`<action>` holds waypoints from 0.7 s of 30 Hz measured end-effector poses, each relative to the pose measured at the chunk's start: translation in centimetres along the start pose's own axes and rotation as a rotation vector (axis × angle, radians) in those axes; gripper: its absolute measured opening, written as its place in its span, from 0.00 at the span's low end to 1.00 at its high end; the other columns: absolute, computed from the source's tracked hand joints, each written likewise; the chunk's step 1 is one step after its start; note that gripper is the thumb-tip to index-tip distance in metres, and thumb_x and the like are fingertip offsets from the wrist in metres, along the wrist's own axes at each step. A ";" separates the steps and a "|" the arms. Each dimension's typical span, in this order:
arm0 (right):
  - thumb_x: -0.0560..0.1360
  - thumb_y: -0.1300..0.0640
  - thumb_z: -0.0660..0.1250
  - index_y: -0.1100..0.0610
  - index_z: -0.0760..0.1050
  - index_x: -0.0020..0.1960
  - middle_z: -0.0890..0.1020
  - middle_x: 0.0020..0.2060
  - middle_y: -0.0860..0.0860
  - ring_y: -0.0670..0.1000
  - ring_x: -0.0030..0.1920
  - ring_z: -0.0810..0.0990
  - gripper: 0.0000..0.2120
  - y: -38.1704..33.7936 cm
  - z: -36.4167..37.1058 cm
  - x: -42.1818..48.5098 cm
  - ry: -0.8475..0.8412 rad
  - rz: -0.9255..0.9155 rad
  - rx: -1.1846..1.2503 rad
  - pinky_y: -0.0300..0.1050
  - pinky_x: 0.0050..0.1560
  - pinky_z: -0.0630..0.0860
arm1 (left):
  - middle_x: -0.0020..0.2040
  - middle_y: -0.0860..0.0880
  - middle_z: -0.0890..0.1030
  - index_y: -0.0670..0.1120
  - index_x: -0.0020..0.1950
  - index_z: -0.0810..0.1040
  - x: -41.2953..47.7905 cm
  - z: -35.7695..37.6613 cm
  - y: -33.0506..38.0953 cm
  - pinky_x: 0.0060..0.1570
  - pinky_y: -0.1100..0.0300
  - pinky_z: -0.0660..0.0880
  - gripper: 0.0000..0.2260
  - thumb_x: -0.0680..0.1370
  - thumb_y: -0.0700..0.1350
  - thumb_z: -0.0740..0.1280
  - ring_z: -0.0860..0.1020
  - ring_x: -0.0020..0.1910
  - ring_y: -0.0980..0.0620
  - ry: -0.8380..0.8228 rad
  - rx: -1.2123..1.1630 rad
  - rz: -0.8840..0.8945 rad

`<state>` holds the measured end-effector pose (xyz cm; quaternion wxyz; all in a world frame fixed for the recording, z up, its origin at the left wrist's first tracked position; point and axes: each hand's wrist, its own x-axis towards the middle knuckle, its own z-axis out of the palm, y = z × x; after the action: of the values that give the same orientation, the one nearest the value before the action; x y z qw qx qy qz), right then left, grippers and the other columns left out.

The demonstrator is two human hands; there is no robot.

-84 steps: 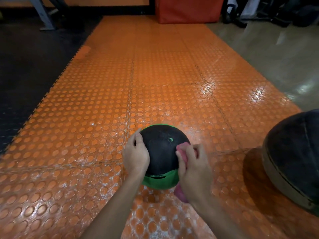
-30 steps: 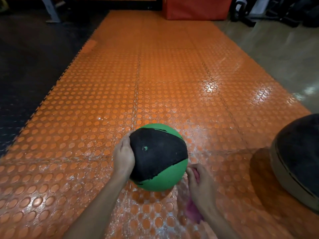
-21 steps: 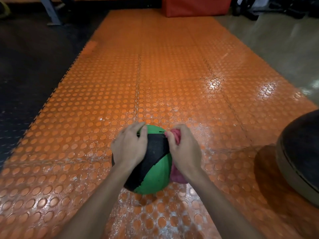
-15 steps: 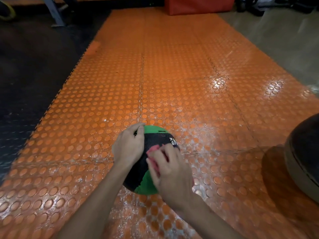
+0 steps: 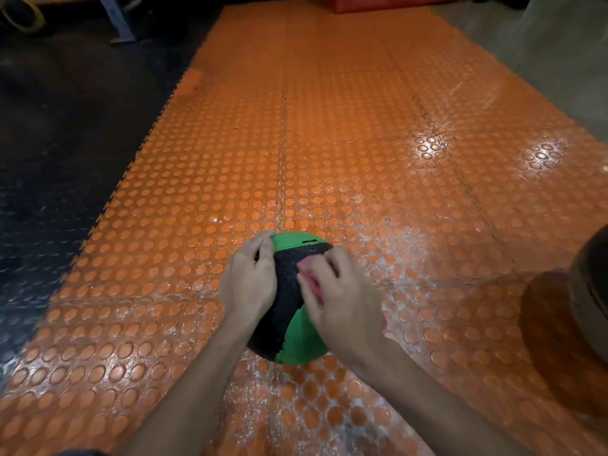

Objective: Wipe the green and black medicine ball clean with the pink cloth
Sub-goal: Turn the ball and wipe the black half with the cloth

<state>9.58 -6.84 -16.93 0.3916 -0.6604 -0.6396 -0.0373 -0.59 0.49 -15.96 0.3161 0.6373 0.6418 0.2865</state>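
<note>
Our left hand (image 5: pixel 248 284) grips the medicine ball (image 5: pixel 297 337) on its left flank, fingers curled over the top edge. Our right hand (image 5: pixel 342 306) clutches the bunched pink cloth (image 5: pixel 311 282) and presses it against the ball's upper right. The ball sits between our hands on the orange floor mat (image 5: pixel 329 143).

A second ago the right hand was low, beside the ball's near-right underside and almost down at the mat, with the cloth trailing beneath it. Since then it has climbed to the right flank, crossed the face nearest us, and now sits up near the crown. The ball has turned too. A broad black panel faced us then; now a narrower black band slants between our hands, with green beyond the fingertips and green again below the wrists. The left hand has kept to its own side, creeping from flank towards the top.

We judge this to be mid-wipe: the cloth covers the surface patch by patch while the other hand turns fresh areas up. The underside on the mat is hidden, so we cannot tell whether it is clean. Well off to the right of the right hand sits a large dark ball (image 5: pixel 589 291).
</note>
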 end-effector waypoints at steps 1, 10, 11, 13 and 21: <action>0.74 0.53 0.60 0.55 0.73 0.43 0.74 0.37 0.51 0.50 0.34 0.73 0.06 -0.5 0.0 -0.2 -0.020 -0.127 -0.030 0.41 0.21 0.68 | 0.65 0.57 0.74 0.58 0.62 0.75 0.0 -0.1 -0.3 0.63 0.53 0.67 0.14 0.81 0.50 0.54 0.71 0.64 0.52 -0.009 -0.021 0.009; 0.77 0.52 0.60 0.55 0.73 0.49 0.76 0.40 0.49 0.46 0.30 0.74 0.08 5.3 0.1 4.6 -0.333 0.536 0.103 0.32 0.24 0.68 | 0.68 0.56 0.71 0.57 0.64 0.74 -0.9 0.2 -0.6 0.67 0.46 0.64 0.14 0.82 0.49 0.55 0.68 0.67 0.53 0.031 -0.030 0.070; 0.77 0.53 0.59 0.55 0.73 0.49 0.76 0.42 0.49 0.46 0.31 0.75 0.07 4.7 0.1 4.6 -0.319 0.475 0.059 0.34 0.26 0.71 | 0.67 0.56 0.71 0.57 0.64 0.74 -0.8 0.2 -0.7 0.66 0.46 0.65 0.14 0.82 0.49 0.54 0.69 0.66 0.52 0.028 -0.024 0.072; 0.77 0.53 0.60 0.54 0.73 0.49 0.74 0.44 0.48 0.47 0.35 0.74 0.06 1.8 0.0 4.0 -0.208 0.214 -0.043 0.38 0.29 0.72 | 0.67 0.57 0.72 0.58 0.64 0.74 -0.5 0.2 -0.8 0.64 0.48 0.68 0.14 0.81 0.49 0.54 0.72 0.64 0.51 0.037 -0.031 0.051; 0.76 0.50 0.61 0.51 0.73 0.49 0.77 0.45 0.48 0.48 0.39 0.77 0.06 3.7 0.1 4.1 -0.280 0.439 0.109 0.37 0.32 0.73 | 0.67 0.58 0.72 0.57 0.64 0.74 -0.8 0.3 -1.1 0.67 0.50 0.63 0.15 0.82 0.50 0.54 0.68 0.66 0.54 0.039 -0.008 0.082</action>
<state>13.51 -3.04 -16.47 0.3332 -0.7599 -0.5301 0.1746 -1.12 -0.35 -16.96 0.2943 0.6561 0.6199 0.3140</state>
